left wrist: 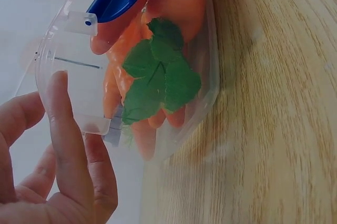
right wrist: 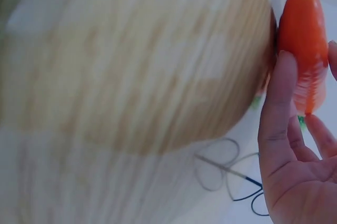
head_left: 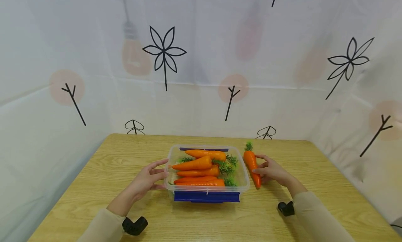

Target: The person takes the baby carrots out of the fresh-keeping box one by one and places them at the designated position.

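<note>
A clear plastic food container (head_left: pixel 169 158) with blue latches stands mid-table, holding several orange carrots (head_left: pixel 194 164) with feathery green tops. My left hand (head_left: pixel 147 179) is at its left side, fingertips touching the rim and wall, the fingers spread and only slightly bent. Through the container's wall, the left wrist view shows a green leaf shape (left wrist: pixel 160 79) in front of the carrots. To the right of the container, my right hand (head_left: pixel 272 170) holds a single carrot (head_left: pixel 250 160) between thumb and fingers. Its green top points away from me and its tip towards me.
The wooden table (head_left: pixel 125 154) ends at a pale printed curtain (head_left: pixel 201 106) behind and at both sides. A black device (head_left: pixel 135 226) sits by the left wrist and another black device (head_left: pixel 286 209) by the right.
</note>
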The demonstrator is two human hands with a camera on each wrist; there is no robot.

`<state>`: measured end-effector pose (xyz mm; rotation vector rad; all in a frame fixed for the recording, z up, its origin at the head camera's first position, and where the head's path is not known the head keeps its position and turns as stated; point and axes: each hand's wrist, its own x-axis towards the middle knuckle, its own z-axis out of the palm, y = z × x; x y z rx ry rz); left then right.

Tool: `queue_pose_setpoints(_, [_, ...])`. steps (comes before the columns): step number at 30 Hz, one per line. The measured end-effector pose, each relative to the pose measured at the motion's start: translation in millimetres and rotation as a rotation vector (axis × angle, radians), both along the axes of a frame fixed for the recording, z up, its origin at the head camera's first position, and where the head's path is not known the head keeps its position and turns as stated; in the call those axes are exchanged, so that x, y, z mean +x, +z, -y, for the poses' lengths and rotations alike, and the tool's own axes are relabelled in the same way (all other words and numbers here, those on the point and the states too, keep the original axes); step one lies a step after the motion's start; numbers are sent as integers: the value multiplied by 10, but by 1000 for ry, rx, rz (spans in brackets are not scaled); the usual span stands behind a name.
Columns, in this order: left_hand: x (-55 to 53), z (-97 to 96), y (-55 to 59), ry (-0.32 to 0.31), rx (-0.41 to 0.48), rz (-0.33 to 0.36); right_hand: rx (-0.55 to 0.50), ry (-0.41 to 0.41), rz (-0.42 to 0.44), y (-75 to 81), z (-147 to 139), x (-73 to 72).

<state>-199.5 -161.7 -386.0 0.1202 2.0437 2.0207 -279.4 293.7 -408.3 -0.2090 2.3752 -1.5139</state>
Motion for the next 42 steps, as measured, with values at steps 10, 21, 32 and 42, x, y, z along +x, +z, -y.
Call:
queue_pose_setpoints(10, [-8, -5, -25, 7, 0, 10, 32, 16, -46, 132, -79, 2])
queue_pose_setpoints(21, [1, -2, 4, 4, 9, 4, 9, 91, -118, 393, -103, 4])
queue_pose_setpoints(32, [6, -10, -16, 5, 6, 11, 39, 142, -178, 635, 25, -1])
queue_pose_setpoints(42, [1, -6, -17, 5, 7, 1, 51, 158, -193, 795, 199, -22])
